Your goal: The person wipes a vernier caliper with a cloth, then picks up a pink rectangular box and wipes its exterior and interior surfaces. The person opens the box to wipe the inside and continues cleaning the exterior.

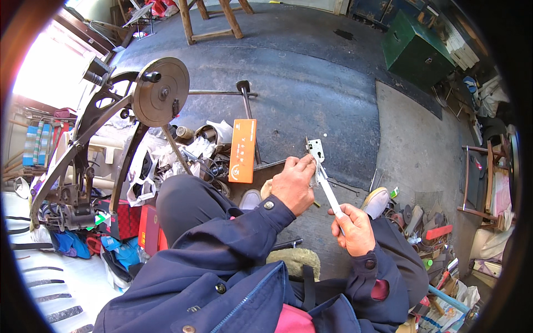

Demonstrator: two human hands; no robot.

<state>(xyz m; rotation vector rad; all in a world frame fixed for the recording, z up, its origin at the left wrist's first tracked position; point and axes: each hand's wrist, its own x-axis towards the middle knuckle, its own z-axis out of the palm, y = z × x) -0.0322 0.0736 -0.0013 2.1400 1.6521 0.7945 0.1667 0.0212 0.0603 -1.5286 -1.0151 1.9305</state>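
My left hand (296,183) is closed at the upper part of a metal lock body (314,150), its fingertips pressed beside a thin silvery piece (321,175); exactly what they pinch is partly hidden. My right hand (352,230) grips the lower end of a long white strip (331,197) that runs up toward the lock body. Beyond my left hand, an orange rectangular box (242,150) lies beside metal bars. My knees are bent on either side, with shoes below.
A cast-metal machine with a handwheel (161,92) stands left, above piled bags and parts (145,172). A wooden stool (214,30) and green metal box (416,49) are farther back. A folding chair (487,183) and scattered tools (422,222) lie right, on the patched floor (311,83).
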